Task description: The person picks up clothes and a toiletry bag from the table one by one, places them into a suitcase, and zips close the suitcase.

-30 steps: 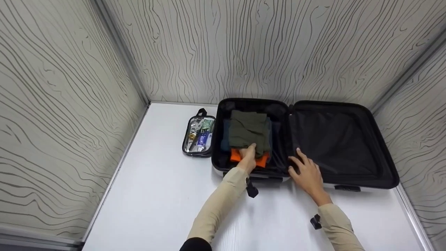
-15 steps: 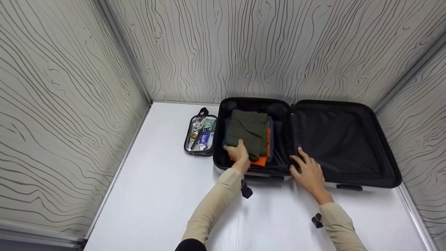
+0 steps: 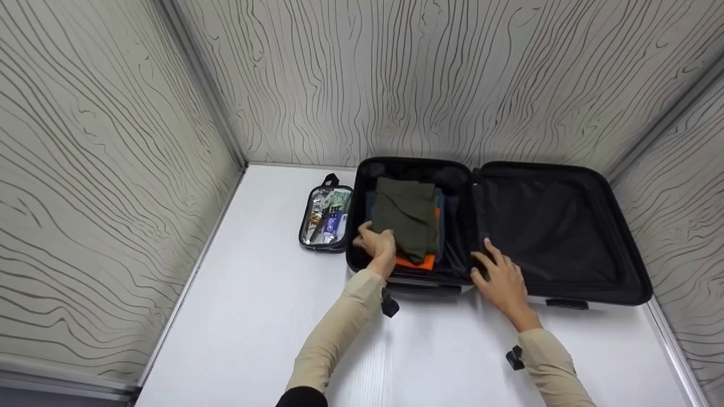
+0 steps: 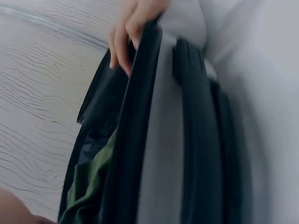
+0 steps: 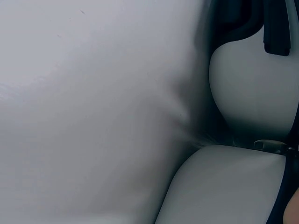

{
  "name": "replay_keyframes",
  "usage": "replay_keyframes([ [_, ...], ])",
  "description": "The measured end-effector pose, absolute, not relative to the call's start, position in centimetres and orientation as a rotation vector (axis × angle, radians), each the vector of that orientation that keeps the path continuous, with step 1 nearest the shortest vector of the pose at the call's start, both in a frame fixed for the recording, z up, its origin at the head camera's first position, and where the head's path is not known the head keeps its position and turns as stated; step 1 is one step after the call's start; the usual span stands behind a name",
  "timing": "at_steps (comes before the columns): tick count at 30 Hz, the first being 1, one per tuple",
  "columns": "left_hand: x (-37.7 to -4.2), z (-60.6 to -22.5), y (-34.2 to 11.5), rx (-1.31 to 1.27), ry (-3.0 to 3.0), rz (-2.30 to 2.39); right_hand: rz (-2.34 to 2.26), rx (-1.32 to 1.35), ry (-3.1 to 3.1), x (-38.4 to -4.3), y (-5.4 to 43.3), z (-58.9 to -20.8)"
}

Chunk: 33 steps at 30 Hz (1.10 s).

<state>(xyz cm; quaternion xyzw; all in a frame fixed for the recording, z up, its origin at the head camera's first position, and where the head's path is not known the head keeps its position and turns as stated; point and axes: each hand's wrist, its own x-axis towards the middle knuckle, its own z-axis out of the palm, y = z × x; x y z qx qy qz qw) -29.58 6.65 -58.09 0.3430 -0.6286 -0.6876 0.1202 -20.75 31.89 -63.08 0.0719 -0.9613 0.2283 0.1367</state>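
A black-lined suitcase [image 3: 362, 169] lies unfolded on the white table. Its left half holds a stack: a folded dark green garment [image 3: 404, 215] on top, an orange one [image 3: 417, 262] showing beneath, and blue cloth [image 3: 440, 226] at the right side. My left hand [image 3: 376, 244] is at the stack's front left corner, with thumb and forefinger apart beside the green cloth; its lower fingertips are hidden. My right hand [image 3: 500, 285] rests with spread fingers on the front edge near the hinge. The left wrist view also shows the green garment [image 4: 91, 179] behind the case rim.
A clear toiletry pouch [image 3: 325, 219] with black trim and tubes inside lies against the suitcase's left side. The lid half [image 3: 546, 232] is spread to the right, with a black lining. Patterned panels [image 3: 317, 79] wall the table at the back and both sides.
My left hand has slid left from the middle of the stack's front edge to its front left corner, coming off the green garment's front. The right hand has stayed in place.
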Motion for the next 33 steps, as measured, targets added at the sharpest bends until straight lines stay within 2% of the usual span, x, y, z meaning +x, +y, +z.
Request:
replay_keyframes([
  [5,-30.1,-57.9,5.7,0.715,-2.157,-1.737,0.660,0.203,-2.782,-20.8,32.0,-63.0],
  [12,-29.4,-58.8,5.9,-0.003,-2.654,-1.039,0.659,0.205,-2.793,-20.7,31.9,-62.9],
  [16,-29.4,-59.5,6.3,-0.243,-2.845,-0.709,0.659,0.203,-2.798,-20.7,31.8,-62.9],
  [24,-29.5,-61.1,6.8,-0.323,-3.209,-0.691,0.636,0.202,-2.794,-20.7,31.8,-63.0],
  [33,-29.8,-62.4,7.3,-0.299,-3.259,-0.581,0.640,0.195,-2.806,-20.6,31.7,-62.9],
])
